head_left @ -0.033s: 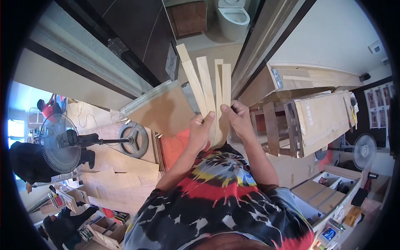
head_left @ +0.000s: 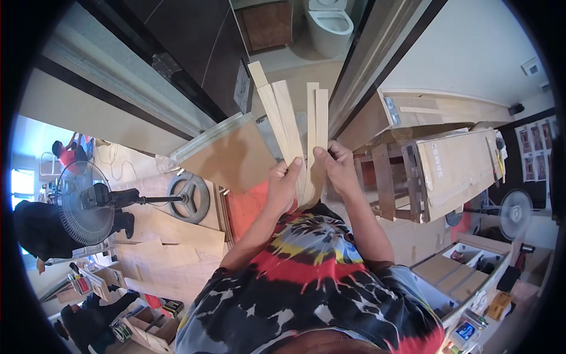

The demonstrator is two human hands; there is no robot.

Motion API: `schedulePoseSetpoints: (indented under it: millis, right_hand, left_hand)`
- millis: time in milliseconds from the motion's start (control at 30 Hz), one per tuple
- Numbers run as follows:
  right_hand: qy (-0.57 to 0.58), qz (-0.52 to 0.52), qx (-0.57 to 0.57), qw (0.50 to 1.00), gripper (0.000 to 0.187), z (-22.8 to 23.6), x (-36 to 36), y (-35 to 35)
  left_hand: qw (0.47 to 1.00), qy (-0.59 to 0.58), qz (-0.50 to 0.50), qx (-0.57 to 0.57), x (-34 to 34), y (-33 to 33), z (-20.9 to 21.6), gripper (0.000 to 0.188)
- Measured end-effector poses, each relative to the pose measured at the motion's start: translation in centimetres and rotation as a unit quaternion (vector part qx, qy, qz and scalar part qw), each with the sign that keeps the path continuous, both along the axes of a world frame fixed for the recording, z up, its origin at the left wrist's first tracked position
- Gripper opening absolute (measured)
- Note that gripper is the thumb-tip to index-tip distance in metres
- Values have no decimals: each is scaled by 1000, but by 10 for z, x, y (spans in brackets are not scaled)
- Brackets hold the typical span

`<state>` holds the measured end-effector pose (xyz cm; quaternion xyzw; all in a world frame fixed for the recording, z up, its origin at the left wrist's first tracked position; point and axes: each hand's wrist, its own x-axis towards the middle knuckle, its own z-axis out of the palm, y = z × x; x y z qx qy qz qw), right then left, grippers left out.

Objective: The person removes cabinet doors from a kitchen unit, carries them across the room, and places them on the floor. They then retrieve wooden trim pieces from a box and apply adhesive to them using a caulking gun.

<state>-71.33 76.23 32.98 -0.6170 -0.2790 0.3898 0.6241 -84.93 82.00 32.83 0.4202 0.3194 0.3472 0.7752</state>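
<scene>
Several long, thin strips of pale wood fan out in front of my chest, their far ends pointing toward the doorway. My left hand point(head_left: 284, 182) is closed round the left-hand wood strips point(head_left: 277, 112), thumb lying on top. One of these reaches farther out than its neighbour. Closed on the right-hand wood strips point(head_left: 318, 115) is my right hand point(head_left: 337, 168), its thumb pressed on their upper face. A V-shaped gap parts the two bunches, and their near ends come together close to my shirt.
Ahead, a doorway leads to a toilet point(head_left: 331, 29). A brown board point(head_left: 227, 156) leans at my left, near a standing fan point(head_left: 87, 203) and plywood sheets point(head_left: 159, 253). At right stands a wooden frame topped with cardboard point(head_left: 454, 171). Other people are at far left.
The left-hand strips have drawn together, closing the gap between them. The right-hand strips have shifted slightly. Both hands stay almost in place.
</scene>
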Motion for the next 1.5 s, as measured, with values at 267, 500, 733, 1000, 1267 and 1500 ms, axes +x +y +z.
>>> schedulePoseSetpoints:
  millis: [267, 500, 733, 1000, 1267, 1500]
  right_hand:
    - [122, -14, 67, 990, 24, 2, -6, -5]
    - [142, -3, 50, 989, 21, 13, -7, -7]
    - [144, 37, 52, 988, 23, 10, -17, -1]
    - [188, 23, 31, 981, 31, 2, -16, -2]
    - [227, 29, 30, 973, 26, 4, -14, -3]
    - [224, 3, 75, 972, 18, -11, -13, -4]
  left_hand:
    - [997, -16, 22, -73, -8, 4, -6, 17]
    - [998, -26, 30, -43, -13, 11, -1, 15]
    - [997, -75, 8, -31, -6, -3, -5, 14]
    - [997, -62, 8, -34, -5, -10, -15, 18]
    - [996, -84, -1, -30, -4, -12, -18, 22]
    - [1000, -26, 8, -13, -5, -12, -18, 23]
